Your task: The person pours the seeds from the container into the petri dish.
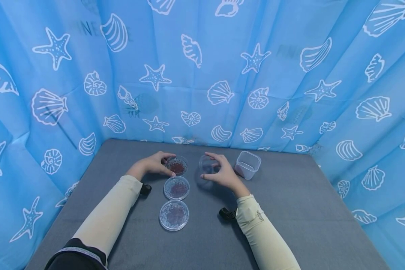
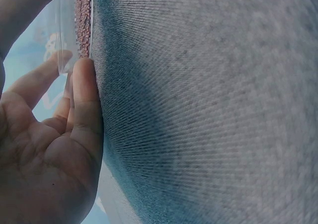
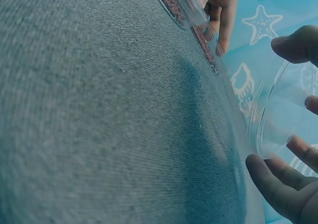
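My left hand point(image 1: 154, 164) holds the rim of a clear petri dish point(image 1: 177, 166) on the table, thumb on the near side and fingers on the far side. Reddish-brown granules lie in this uncovered dish. To its right, my right hand point(image 1: 225, 174) grips a clear petri dish lid point(image 3: 271, 112) by its edge, tilted up off the cloth. Two more petri dishes stand in a row nearer the body, a middle one point(image 1: 176, 188) and a front one point(image 1: 174, 215); both look covered, with reddish granules under cloudy specks.
A clear square plastic tub point(image 1: 248, 165) stands right of my right hand, with something pale reddish at its bottom. Grey cloth covers the table point(image 1: 290, 217). A blue curtain point(image 1: 202, 75) with white shells and starfish hangs along the back and sides.
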Action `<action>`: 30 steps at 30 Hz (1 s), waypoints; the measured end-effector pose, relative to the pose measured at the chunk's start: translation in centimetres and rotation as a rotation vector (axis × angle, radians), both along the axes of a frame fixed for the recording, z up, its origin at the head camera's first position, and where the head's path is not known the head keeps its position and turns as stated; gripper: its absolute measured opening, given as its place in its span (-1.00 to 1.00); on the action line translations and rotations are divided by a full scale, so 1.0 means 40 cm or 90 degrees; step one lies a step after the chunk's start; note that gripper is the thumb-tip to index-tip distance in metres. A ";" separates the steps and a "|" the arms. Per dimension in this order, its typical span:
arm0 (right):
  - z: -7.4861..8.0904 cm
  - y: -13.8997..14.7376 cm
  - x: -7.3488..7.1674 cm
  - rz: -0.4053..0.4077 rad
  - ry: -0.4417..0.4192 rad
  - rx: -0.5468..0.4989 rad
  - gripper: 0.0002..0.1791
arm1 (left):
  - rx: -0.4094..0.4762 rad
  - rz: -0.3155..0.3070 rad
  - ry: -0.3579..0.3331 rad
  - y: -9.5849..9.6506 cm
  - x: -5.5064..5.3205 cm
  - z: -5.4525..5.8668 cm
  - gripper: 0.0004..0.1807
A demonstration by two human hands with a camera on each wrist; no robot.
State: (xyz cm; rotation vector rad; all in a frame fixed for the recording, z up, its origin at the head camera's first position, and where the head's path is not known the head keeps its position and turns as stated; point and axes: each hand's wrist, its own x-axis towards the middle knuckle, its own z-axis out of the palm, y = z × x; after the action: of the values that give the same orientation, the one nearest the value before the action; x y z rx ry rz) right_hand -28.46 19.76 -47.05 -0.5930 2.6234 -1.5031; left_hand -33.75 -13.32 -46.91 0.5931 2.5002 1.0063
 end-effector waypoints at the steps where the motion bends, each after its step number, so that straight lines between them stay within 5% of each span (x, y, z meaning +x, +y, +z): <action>1: 0.000 0.000 0.001 -0.004 0.000 0.005 -0.04 | -0.001 0.000 0.000 0.000 0.000 0.000 0.06; 15: -0.002 -0.018 0.005 -0.058 0.010 0.034 -0.06 | -0.004 -0.003 0.006 0.001 -0.003 -0.005 0.06; 30: -0.008 -0.068 -0.030 -0.049 0.048 0.109 0.01 | -0.011 0.007 0.004 0.001 -0.002 -0.003 0.05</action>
State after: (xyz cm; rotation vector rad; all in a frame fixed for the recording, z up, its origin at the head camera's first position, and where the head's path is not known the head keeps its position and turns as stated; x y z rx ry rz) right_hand -29.67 17.02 -47.38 -0.5505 2.8249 -1.2804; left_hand -33.82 -13.30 -47.04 0.5793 2.5170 0.9875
